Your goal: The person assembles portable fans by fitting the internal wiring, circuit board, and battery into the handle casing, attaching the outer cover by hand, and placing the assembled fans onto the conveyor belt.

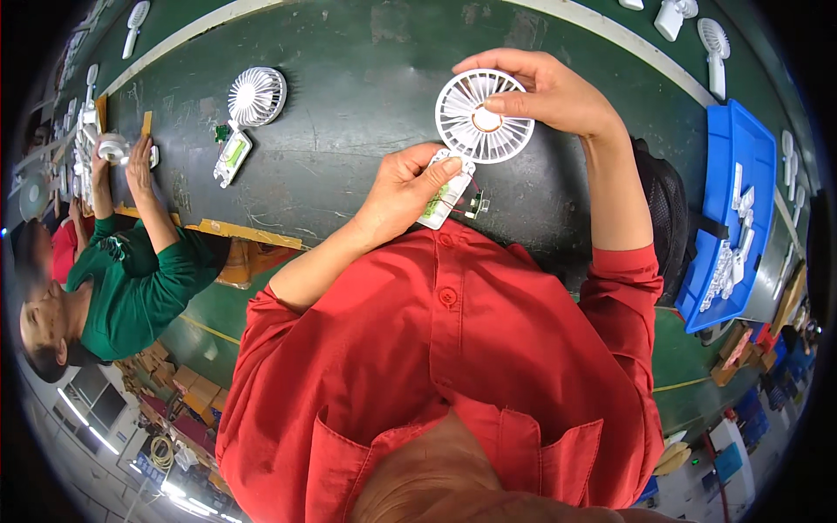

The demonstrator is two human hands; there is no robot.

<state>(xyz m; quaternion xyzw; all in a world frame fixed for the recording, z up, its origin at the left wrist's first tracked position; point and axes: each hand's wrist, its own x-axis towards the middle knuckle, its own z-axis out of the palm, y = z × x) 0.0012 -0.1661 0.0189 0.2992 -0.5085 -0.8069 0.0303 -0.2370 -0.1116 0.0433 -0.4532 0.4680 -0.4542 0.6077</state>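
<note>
The left hand (403, 187) was closed around the handle (446, 193) of a white handheld fan (475, 139), hiding most of it; small wired parts (475, 206) beside the thumb were too small to make out. The right hand (545, 91) pinched the round grille head (484, 116) at hub and rim. The fan's long axis ran from the left hand up toward the right, its grille facing the camera, above the green table (366, 78). A second fan (248, 109) lay well left of the hands; a blue tray (741, 166) sat right of them.
</note>
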